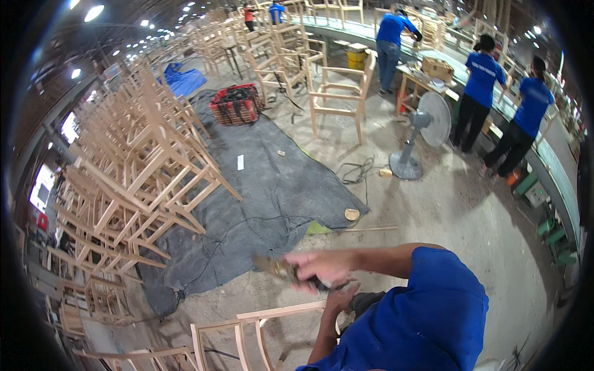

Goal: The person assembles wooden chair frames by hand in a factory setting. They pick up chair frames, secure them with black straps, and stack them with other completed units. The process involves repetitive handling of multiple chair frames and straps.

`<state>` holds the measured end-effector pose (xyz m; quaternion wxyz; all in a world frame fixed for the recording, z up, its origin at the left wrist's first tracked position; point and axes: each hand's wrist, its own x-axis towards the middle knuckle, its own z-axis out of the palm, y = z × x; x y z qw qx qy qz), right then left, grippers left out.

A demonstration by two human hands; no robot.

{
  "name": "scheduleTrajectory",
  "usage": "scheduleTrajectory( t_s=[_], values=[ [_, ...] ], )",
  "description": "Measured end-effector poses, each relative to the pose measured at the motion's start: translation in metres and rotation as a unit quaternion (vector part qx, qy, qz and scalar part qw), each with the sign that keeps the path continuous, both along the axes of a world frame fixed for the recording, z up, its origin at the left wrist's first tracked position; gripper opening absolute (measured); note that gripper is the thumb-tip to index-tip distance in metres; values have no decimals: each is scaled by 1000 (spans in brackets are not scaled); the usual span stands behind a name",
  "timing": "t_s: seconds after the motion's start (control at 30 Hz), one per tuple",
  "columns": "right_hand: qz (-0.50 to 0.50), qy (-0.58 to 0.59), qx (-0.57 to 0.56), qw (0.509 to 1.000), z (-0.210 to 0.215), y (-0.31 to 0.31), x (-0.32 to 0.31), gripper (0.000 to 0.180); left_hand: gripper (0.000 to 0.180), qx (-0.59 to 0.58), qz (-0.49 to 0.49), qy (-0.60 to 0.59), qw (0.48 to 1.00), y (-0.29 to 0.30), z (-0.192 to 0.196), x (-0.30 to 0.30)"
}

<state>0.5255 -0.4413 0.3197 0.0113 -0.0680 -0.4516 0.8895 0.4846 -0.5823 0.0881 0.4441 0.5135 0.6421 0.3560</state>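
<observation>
Near the wooden frame (281,311), a blurred tool (275,268) is gripped by the right hand (323,266); the partly hidden left hand (341,298) cannot be made out as open or closed.

Right hand (318,266) curled, blurred, left hand (342,298) close beside

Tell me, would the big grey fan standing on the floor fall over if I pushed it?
The fan might tip if pushed up high, since its big round head sits on a narrow pole. Pushed low, it would more likely slide, because its base spreads wide and flat. It probably wouldn't flop: the pole looks straight and stiff.
</observation>
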Motion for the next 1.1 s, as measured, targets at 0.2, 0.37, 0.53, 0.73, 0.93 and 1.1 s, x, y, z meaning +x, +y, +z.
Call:
scheduleTrajectory(
  t_s=[0.2, 0.37, 0.53, 0.73, 0.93, 1.1],
  values=[
    [-364, 90, 340, 862, 154, 119, 64, 53, 35, -48, -10, 106, 993, -42, 13, -45],
    [-486, -13, 337, 806, 70, 153, 61, 53, 31, -143, -17, 285, 948, -68, 31, -109],
    [-260, -109, -6, 959, -153, 79, 46, 59, 27, -4, -27, 274, 961, 16, 98, -91],
    [-91, -170, -391, 900, -204, -13, 14, 50, 35, 36, 0, 296, 954, 27, 90, -68],
    [-60, -217, -285, 932, -238, 25, 26, 31, 44, 105, -89, 368, 920, 39, 91, -28],
    [-262, -282, -322, 865, -288, 49, 69, 24, 48, 96, -74, 280, 952, 49, 102, -21]
  ],
)
